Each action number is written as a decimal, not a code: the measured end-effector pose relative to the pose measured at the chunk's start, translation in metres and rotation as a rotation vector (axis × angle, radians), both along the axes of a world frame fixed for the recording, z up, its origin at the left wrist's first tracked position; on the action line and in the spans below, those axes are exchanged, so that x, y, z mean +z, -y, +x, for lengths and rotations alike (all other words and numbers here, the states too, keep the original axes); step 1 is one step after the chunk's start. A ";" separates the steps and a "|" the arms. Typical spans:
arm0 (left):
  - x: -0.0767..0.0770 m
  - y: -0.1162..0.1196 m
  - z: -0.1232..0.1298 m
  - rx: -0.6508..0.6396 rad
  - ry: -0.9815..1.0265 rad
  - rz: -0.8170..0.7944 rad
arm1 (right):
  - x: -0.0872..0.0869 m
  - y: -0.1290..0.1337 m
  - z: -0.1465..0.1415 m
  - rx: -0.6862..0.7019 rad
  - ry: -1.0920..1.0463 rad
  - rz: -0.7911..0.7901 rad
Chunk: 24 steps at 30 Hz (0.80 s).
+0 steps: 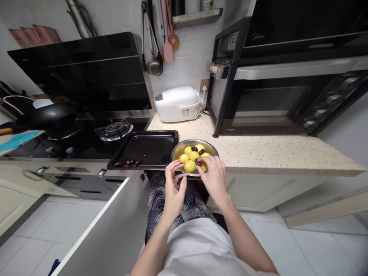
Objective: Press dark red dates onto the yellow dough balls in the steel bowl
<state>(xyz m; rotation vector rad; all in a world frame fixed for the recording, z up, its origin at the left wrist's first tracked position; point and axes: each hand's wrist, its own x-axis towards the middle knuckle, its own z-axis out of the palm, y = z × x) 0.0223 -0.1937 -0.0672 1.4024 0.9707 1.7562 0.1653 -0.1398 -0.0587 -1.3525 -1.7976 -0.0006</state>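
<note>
A round metal bowl holds several yellow lemons with a few dark grapes lying among them. Over the front right of the bowl, my right hand pinches a small dark red grape between thumb and fingertips. My left hand is at the bowl's front left edge, thumb and fingers apart, fingertips near a lemon; nothing shows in it. Left of the bowl lies a black baking tray, with several dark red grapes along its front left edge.
A white appliance with a cord stands behind the bowl. An oven in a black rack is at the right. On the left are a gas burner and a black wok. A cabinet door stands open below the counter.
</note>
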 end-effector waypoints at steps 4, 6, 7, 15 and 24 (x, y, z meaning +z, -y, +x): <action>0.000 -0.002 -0.002 0.023 0.001 -0.003 | -0.003 -0.003 0.003 0.028 -0.024 0.012; -0.001 -0.004 -0.005 0.039 -0.002 -0.002 | -0.004 -0.004 0.004 0.035 -0.024 0.012; -0.001 -0.005 -0.007 0.050 -0.006 -0.003 | -0.004 -0.005 0.004 0.038 -0.024 0.009; -0.003 -0.008 -0.013 0.100 -0.097 0.006 | -0.004 -0.008 0.008 0.065 -0.040 0.012; 0.015 -0.027 -0.083 0.450 -0.742 -0.030 | 0.001 0.011 0.011 0.174 -0.116 0.167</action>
